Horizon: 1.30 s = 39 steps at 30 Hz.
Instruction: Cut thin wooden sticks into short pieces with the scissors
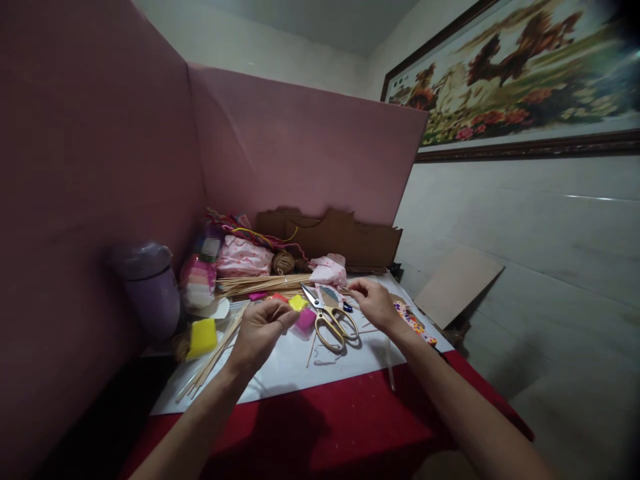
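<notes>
My left hand (265, 328) is raised over the white sheet (285, 370), thumb and fingertips pinched together beside a yellow packet (298, 303) and a magenta packet (305, 321). Whatever it may hold is too small to make out. My right hand (374, 305) also pinches, close to a folded piece of pink cloth (329, 269); anything between its fingertips is unclear. Between the hands lie gold-handled scissors (334, 327), their blades pointing away from me. Beneath them is a patterned piece with a grey-blue middle (329, 297). A pale curl of string (326, 362) lies nearer me.
Thin wooden sticks (213, 360) lie on the left by a yellow block (203, 337) and a purple cup (154, 293). Behind are more sticks (265, 285), a twine ball (283, 263) and torn cardboard (330, 230). A dotted strip (415, 323) lies right. Pink panels (300, 140) stand behind and left.
</notes>
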Available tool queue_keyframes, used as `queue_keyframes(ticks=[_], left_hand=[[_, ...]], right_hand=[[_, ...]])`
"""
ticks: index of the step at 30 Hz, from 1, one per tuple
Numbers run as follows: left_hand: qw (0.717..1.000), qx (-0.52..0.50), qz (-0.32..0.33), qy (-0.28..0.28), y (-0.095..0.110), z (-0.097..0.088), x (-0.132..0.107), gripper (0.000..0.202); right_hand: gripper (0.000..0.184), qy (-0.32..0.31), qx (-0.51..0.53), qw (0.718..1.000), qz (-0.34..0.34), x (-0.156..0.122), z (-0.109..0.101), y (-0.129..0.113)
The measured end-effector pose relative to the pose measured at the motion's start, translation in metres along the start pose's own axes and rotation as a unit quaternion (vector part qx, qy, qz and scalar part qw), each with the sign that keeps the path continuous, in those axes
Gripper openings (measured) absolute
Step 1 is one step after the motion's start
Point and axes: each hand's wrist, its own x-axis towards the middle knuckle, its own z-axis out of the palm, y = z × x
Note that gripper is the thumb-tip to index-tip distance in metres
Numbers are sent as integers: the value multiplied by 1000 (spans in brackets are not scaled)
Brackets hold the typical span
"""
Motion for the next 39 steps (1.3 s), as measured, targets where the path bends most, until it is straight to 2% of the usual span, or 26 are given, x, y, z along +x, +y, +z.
queue_keyframes(ticks=[2,5,7,9,12,16,17,19,22,26,31,34,39], left_hand=[[1000,-16,-17,0,1,-1,1,27],[994,-82,-72,0,2,-1,2,29],[985,-136,-106,9,2,-3,3,30],[976,-183,-116,37,2,-7,6,32],[962,-239,-103,79,0,-14,11,38],[950,-286,-95,81,-8,-19,17,39],[948,-292,-97,77,-11,-19,18,38],[948,-295,-104,63,-17,-16,18,38],[951,-283,-114,44,-28,-11,18,39],[958,-264,-103,51,-39,-5,16,40],[957,-268,-105,41,-40,2,13,36],[968,-232,-78,49,-35,5,11,29],[994,-66,-26,82,-33,5,9,22]], right_hand=[[19,-3,-154,988,33,7,0,22],[27,-13,-290,955,60,14,3,41],[27,1,-341,939,42,13,8,40],[24,18,-345,938,2,10,17,29],[21,38,-280,958,-46,5,34,1],[19,72,-131,984,-95,5,63,-30],[21,58,-82,990,-100,5,70,-35],[26,-21,21,994,-105,1,84,-41],[28,-157,121,973,-118,-13,102,-43],[9,-207,168,953,-144,-34,120,-43],[3,-183,183,955,-145,-43,134,-46],[10,-157,214,955,-135,-43,135,-46],[19,-154,233,955,-96,-43,130,-43]])
